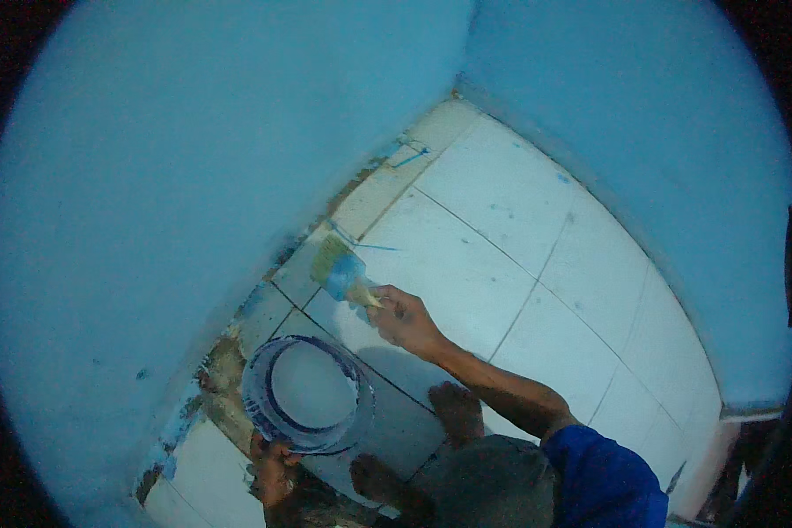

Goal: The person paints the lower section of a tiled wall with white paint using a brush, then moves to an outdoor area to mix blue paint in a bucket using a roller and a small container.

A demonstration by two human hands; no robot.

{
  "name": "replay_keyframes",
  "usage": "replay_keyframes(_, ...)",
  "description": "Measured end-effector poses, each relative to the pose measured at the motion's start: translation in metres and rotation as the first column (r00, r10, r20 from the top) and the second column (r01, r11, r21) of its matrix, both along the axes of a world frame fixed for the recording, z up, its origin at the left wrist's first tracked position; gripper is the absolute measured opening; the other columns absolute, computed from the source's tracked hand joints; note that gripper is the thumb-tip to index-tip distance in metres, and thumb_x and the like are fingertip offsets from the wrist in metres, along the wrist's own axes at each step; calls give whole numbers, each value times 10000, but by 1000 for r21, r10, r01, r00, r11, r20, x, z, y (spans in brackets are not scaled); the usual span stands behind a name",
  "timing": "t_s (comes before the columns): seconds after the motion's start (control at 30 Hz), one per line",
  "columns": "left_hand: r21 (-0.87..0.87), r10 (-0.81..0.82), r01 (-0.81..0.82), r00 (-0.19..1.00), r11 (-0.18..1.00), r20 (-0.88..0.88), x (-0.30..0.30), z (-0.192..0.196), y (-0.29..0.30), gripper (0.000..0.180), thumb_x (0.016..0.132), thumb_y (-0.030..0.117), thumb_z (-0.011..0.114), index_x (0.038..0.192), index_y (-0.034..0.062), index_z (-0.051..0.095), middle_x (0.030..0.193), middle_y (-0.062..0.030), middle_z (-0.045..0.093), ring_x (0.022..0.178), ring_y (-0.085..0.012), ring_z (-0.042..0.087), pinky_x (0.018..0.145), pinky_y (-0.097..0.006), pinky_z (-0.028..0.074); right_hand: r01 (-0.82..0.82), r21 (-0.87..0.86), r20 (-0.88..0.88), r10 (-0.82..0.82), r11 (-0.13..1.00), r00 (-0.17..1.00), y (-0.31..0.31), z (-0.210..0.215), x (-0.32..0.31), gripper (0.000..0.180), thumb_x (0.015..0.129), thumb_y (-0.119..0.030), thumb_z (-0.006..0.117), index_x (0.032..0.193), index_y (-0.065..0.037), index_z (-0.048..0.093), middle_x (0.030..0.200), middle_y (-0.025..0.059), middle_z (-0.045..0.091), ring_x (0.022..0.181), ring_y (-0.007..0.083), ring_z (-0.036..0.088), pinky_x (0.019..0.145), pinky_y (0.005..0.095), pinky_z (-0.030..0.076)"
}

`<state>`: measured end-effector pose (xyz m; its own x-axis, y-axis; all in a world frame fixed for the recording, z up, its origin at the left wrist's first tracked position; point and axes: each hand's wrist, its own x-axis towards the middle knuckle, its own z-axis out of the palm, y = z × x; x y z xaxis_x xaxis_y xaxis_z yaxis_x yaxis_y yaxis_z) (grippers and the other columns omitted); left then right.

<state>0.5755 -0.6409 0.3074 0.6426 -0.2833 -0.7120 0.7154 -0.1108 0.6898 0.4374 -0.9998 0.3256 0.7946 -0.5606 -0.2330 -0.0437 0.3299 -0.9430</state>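
Observation:
My right hand [405, 321] is closed round the handle of a wide paintbrush [348, 277]. Yellowish bristles on the brush point toward the foot of the left wall, and its middle band is smeared light blue. A round bucket [257, 378] with paint-streaked sides stands on the floor nearer to me, with pale liquid paint [312, 385] inside. At the bucket's near left edge, my left hand [275, 471] grips it, fingers curled against the rim. Part of that hand lies in shadow.
Light blue walls [194, 176] meet in a far corner. White floor tiles [466, 290] carry blue spots, and rough, chipped edging runs along the left wall's base. Thin blue strips [411, 158] lie beside it. My bare feet [458, 412] are close to the bucket. A dark opening shows at lower right.

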Motion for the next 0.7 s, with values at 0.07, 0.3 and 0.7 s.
replay_keyframes(0.07, -24, -9, 9, 1000, 1000, 15, 3, -4, -3, 454, 757, 25, 602, 1197, 69, 501, 829, -46, 561, 552, -168, 528, 408, -265, 432, 37, -14, -10, -38, 999, 999, 13, 19, -24, 288, 979, -175, 618, 1237, -59, 559, 788, 22, 605, 544, 57, 470, 476, 252, 364)
replay_keyframes(0.3, -116, -322, 362, 908, 925, 268, 9, -4, -26, 499, 774, 48, 594, 1261, 3, 497, 1098, -122, 615, 930, -285, 660, 706, -406, 621, -105, -315, -106, 75, 943, 992, 43, 106, -82, 297, 997, -183, 591, 1264, -54, 564, 823, 3, 620, 644, 76, 529, 551, 259, 440)
replay_keyframes(0.7, -189, -450, 469, 883, 863, 136, -7, 65, -101, 364, 793, -4, 606, 1114, -80, 453, 1093, -210, 562, 888, -330, 679, 708, -429, 659, -882, -443, -891, 182, -158, 415, 34, 247, 6, 182, 865, -89, 632, 987, 35, 687, 751, 187, 705, 679, 327, 695, 636, 446, 562)
